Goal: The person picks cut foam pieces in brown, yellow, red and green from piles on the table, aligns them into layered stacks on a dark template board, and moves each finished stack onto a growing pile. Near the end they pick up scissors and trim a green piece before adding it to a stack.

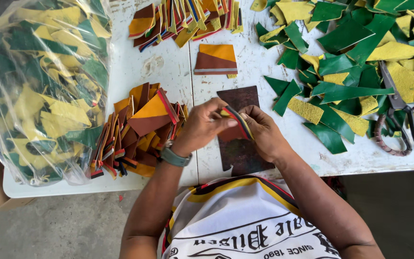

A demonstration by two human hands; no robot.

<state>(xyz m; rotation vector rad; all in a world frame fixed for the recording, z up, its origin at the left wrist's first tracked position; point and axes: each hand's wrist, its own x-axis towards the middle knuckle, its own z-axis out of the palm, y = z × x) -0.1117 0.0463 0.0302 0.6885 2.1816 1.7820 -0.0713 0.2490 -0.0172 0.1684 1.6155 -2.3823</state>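
Both my hands meet over a dark brown leather board (240,148) lying on the white table (168,67). My left hand (202,125), with a grey wristwatch (173,157), and my right hand (263,132) pinch the same small folded striped leather piece (238,121), edged in red, yellow and black. A heap of brown-and-orange stitched pieces (137,129) lies just left of my left hand. One single brown-and-orange piece (216,59) rests beyond the board.
A clear plastic bag of green and yellow scraps (44,86) fills the left side. Loose green and yellow leather offcuts (350,62) cover the right, with large scissors (398,120) among them. Another row of stitched pieces (183,19) lies at the far edge.
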